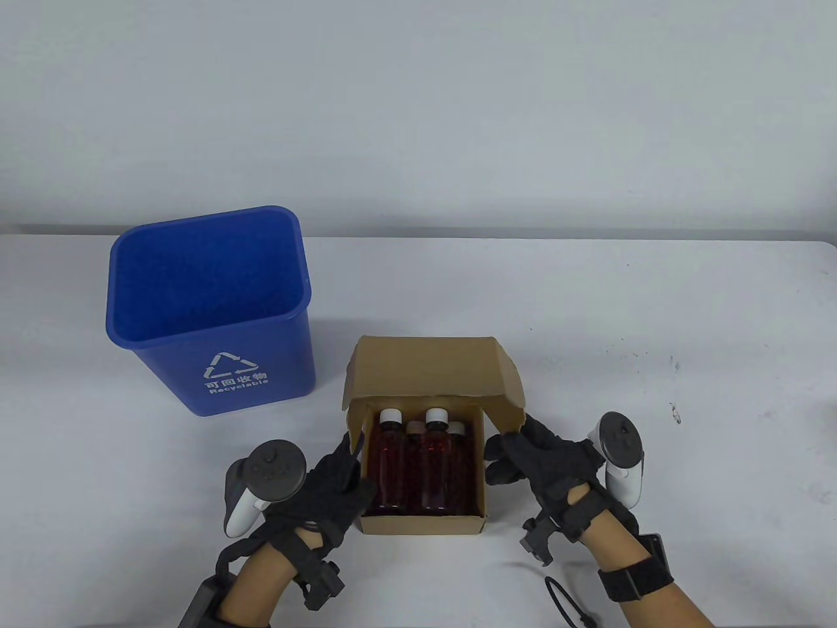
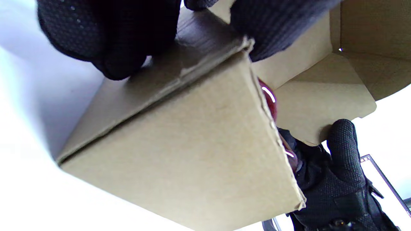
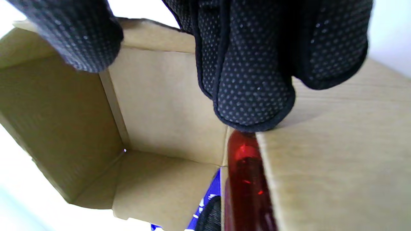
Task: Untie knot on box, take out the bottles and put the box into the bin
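Observation:
The brown cardboard box (image 1: 422,523) stands open at the table's front centre, its lid (image 1: 425,366) folded back. Several bottles (image 1: 392,461) of red liquid with white caps stand inside. My left hand (image 1: 343,468) grips the box's left wall (image 2: 192,144), with fingers (image 2: 112,41) outside and one over the rim. My right hand (image 1: 513,451) holds the right wall (image 3: 337,160); its fingers (image 3: 253,96) lie at the rim beside a red bottle (image 3: 247,179). The blue recycling bin (image 1: 222,373) stands upright to the back left, its inside bare.
A black cord (image 1: 562,598) lies on the white table near its front edge, under my right forearm. The bin's side almost meets the box's back left corner. A pale wall rises behind the table.

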Motion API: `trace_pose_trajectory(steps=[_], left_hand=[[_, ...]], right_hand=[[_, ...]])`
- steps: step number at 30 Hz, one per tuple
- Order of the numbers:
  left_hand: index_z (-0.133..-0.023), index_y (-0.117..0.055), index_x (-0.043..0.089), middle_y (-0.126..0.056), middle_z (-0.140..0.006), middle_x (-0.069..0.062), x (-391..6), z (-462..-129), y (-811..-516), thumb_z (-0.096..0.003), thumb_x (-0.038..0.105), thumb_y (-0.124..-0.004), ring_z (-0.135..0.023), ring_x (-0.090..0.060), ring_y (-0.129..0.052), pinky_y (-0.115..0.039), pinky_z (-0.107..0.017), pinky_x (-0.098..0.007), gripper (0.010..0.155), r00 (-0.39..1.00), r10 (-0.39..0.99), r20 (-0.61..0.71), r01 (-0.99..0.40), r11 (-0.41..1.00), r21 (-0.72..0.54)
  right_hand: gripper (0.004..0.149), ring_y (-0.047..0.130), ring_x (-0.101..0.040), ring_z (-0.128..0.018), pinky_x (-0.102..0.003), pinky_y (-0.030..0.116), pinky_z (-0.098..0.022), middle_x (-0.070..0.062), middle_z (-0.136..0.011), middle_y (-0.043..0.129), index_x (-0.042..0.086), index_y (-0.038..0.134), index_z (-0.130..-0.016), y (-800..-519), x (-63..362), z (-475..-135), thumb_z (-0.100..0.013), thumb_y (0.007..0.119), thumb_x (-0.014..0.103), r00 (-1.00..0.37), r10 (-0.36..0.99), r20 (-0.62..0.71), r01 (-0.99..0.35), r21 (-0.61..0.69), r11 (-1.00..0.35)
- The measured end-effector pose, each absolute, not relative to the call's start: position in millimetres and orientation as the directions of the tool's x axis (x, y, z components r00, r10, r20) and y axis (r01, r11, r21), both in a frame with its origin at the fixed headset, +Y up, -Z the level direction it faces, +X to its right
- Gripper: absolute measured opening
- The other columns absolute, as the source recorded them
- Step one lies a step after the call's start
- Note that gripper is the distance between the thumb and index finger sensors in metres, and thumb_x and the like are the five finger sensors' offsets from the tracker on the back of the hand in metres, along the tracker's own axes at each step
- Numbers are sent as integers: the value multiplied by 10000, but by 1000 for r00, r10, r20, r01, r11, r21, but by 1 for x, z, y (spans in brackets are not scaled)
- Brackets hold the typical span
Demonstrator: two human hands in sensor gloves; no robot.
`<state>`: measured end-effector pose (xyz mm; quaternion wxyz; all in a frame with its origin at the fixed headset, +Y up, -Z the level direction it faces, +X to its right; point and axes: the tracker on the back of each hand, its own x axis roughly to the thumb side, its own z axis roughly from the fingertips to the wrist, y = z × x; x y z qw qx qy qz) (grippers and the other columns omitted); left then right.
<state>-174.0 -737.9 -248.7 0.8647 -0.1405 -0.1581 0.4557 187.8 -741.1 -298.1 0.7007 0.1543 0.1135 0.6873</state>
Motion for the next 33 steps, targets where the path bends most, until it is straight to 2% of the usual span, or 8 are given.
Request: trace_pose_trajectory(steps=[11,14,20,23,27,29,31,33], left_hand=[[-1101,-217,77,-574,-972,-267,-170,-245,-735,-525,423,-751,-768,-539,-806,-721,-579,-611,858,573,799,182,-721,597,-353],[-1104,-219,80,-569,-981,-264,-169,-244,-734,-526,420,-749,-778,-538,-801,-718,-582,-613,855,586,786,195,-711,615,-340],[-1105,-228,80,-563,-992,-260,-169,-244,-733,-524,421,-751,-786,-535,-799,-715,-585,-615,853,594,780,199,-708,624,-332],[-1105,-214,81,-538,-1007,-258,-169,-243,-733,-525,418,-754,-816,-539,-769,-693,-600,-627,861,596,777,203,-708,628,-322],[-1109,-202,107,-484,-1046,-245,-168,-242,-731,-522,406,-761,-874,-545,-706,-644,-631,-649,864,615,757,222,-698,653,-294],[-1116,-225,121,-460,-1061,-250,-168,-241,-730,-521,396,-762,-891,-549,-682,-628,-640,-657,847,621,750,229,-694,661,-284],[-1130,-303,148,-455,-1066,-259,-168,-241,-729,-523,375,-757,-901,-554,-666,-617,-646,-662,792,622,748,232,-695,664,-278],[-1127,-487,179,-442,-1078,-256,-168,-241,-729,-526,348,-746,-918,-564,-631,-591,-657,-671,675,619,750,232,-697,661,-276]], right_hand=[[755,974,-302,-564,-528,774,-484,-168,-959,690,46,465,-1020,-732,185,-295,-485,733,506,-31,981,190,-923,372,-101],[729,958,-301,-591,-533,764,-496,-150,-1024,588,90,472,-1031,-726,185,-294,-486,735,498,-132,947,293,-913,337,-231],[709,899,-393,-699,-588,710,-529,-139,-1042,563,109,486,-1034,-720,182,-289,-489,736,487,-298,873,385,-856,298,-423],[711,749,-487,-827,-644,621,-566,-149,-1044,563,101,491,-1036,-719,175,-286,-488,743,478,-395,819,417,-793,296,-533],[766,539,-553,-922,-699,496,-602,-161,-1089,415,108,410,-1060,-721,165,-280,-486,745,489,-575,668,472,-612,293,-735],[780,465,-573,-942,-714,455,-611,-185,-1102,309,107,364,-1069,-727,161,-278,-498,678,537,-647,604,465,-502,337,-796],[787,469,-583,-934,-718,452,-606,-219,-1093,254,101,309,-1070,-730,159,-278,-507,658,525,-601,670,436,-552,381,-742],[793,473,-594,-926,-723,446,-605,-243,-1086,218,113,270,-1071,-732,158,-277,-507,660,512,-594,701,395,-559,423,-713]])
